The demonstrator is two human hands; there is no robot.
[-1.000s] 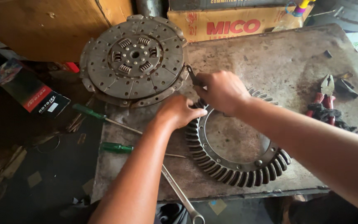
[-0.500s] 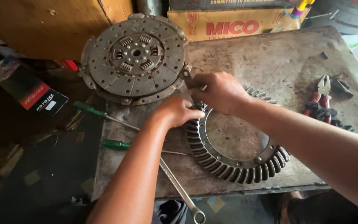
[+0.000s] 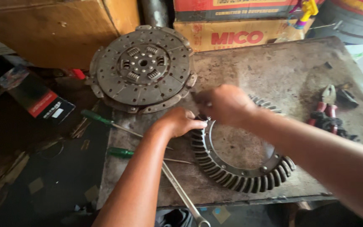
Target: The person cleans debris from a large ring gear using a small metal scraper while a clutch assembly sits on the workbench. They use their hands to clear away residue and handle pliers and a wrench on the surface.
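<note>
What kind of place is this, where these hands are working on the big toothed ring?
Most likely a vehicle repair workshop. A large ring gear lies on a grimy metal bench, a clutch disc leans behind it, and red-handled pliers and green-handled screwdrivers lie about.

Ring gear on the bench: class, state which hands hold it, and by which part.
Both hands grip the ring gear at its far toothed rim: left hand and right hand. Anything pinched between the fingers cannot be told.

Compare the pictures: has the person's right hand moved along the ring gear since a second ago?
No. The right hand remains at the upper-left rim of the ring gear, just below the clutch disc, beside the left hand. Only the camera shifted slightly.
</note>
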